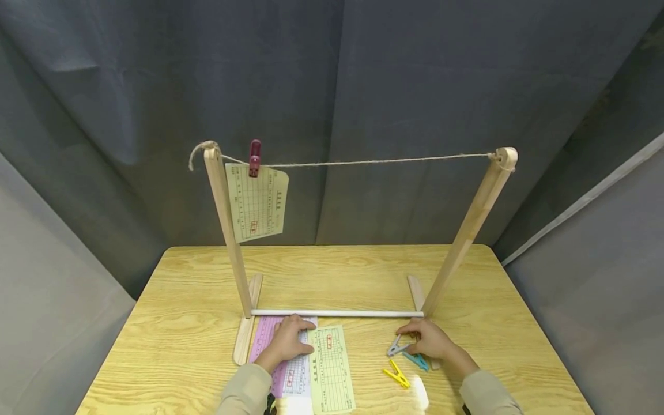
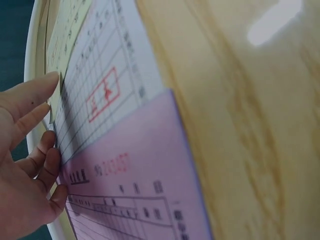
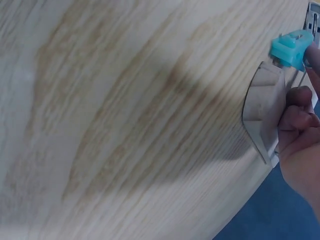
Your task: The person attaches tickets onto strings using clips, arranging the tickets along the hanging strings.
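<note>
The table (image 1: 155, 323) carries paper slips (image 1: 333, 372), clothespins (image 1: 398, 376), a frame (image 1: 363, 314).

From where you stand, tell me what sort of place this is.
Probably an indoor booth screened off for tabletop work: a dark curtain hangs behind the wood-grain table, which bears a small wooden frame strung with twine.

Both hands of the person over there, the left hand (image 1: 289, 340) and the right hand (image 1: 432, 341), are bare below long sleeves of pale greyish beige. The left sleeve (image 1: 245, 390) and right sleeve (image 1: 490, 393) look cut from the same plain cloth, softly creased. By the left cuff I make out 1 dark piece (image 1: 270, 404) flecked yellow-green, and at the other cuff 1 black sliver (image 1: 466, 410), too small to identify.
</note>
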The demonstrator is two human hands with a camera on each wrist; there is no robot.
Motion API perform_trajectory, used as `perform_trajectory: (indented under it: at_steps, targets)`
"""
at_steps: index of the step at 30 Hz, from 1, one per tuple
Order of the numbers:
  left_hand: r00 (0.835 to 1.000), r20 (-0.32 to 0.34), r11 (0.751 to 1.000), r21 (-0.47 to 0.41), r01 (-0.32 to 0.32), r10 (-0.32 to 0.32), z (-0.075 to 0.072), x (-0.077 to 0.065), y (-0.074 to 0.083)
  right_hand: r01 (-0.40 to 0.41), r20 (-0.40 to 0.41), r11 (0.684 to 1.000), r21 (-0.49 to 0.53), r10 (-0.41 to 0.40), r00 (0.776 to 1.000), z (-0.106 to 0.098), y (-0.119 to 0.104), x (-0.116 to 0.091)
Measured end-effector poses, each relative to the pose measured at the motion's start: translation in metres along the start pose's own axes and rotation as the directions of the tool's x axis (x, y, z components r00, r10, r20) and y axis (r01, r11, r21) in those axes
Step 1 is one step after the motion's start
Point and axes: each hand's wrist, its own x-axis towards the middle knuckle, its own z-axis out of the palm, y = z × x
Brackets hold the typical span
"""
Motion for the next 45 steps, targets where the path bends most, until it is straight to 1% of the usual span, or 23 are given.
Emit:
perform_trajectory:
  at_steps: [5,9,12,17,21,24,28,31,34,36,38,40,43,45]
  targets:
    - [1.000,-0.007,1.000,0.008,0.011,-0.011,0.001,0.000,0.001,0.041,-0.046,0.995,0.094,-0.037,0.998,0.001,0.005,-0.002]
    - [1.000,-0.012,1.000,0.010,0.027,-0.027,0.002,0.000,0.003,0.011,-0.071,0.983,0.183,0.002,0.997,-0.001,0.005,-0.005]
    - [0.999,-0.012,0.999,0.006,0.037,-0.037,0.003,0.000,0.004,-0.020,-0.073,0.962,0.271,0.041,0.996,-0.003,0.003,-0.007]
    - [0.999,-0.020,0.999,0.004,0.048,-0.048,0.005,0.001,0.003,-0.032,-0.057,0.921,0.389,0.059,0.997,-0.005,0.001,-0.010]
    - [0.998,-0.027,0.999,0.004,0.053,-0.053,0.006,0.002,0.005,-0.048,-0.036,0.893,0.448,0.072,0.997,-0.006,-0.001,-0.012]
    - [0.998,-0.032,0.999,0.005,0.053,-0.052,0.007,0.002,0.005,-0.058,-0.039,0.880,0.472,0.086,0.996,-0.006,-0.005,-0.014]
    - [0.997,-0.059,0.999,-0.004,0.041,-0.041,0.009,0.002,0.007,-0.080,-0.028,0.859,0.506,0.109,0.994,-0.008,-0.010,-0.018]
    - [0.995,-0.089,0.998,-0.045,0.032,-0.036,0.010,0.002,0.009,-0.093,-0.011,0.841,0.533,0.117,0.993,-0.010,-0.011,-0.020]
    - [0.993,-0.114,0.990,-0.135,0.027,-0.043,0.011,0.002,0.010,-0.091,-0.014,0.828,0.553,0.119,0.993,-0.012,-0.013,-0.023]
    - [0.990,-0.129,0.978,-0.206,0.026,-0.053,0.010,0.003,0.011,-0.082,-0.028,0.825,0.560,0.118,0.993,-0.013,-0.014,-0.024]
    - [0.989,-0.131,0.961,-0.277,0.026,-0.065,0.009,0.003,0.011,-0.076,-0.043,0.822,0.564,0.121,0.992,-0.012,-0.014,-0.025]
    - [0.989,-0.134,0.945,-0.327,0.018,-0.065,0.008,0.002,0.013,-0.066,-0.056,0.822,0.566,0.119,0.991,-0.012,-0.014,-0.025]
    - [0.990,-0.120,0.926,-0.378,0.024,-0.075,0.005,0.001,0.016,-0.057,-0.063,0.816,0.576,0.113,0.992,-0.011,-0.015,-0.025]
    - [0.991,-0.112,0.921,-0.388,0.022,-0.071,0.002,0.000,0.018,-0.048,-0.065,0.811,0.583,0.106,0.992,-0.012,-0.017,-0.026]
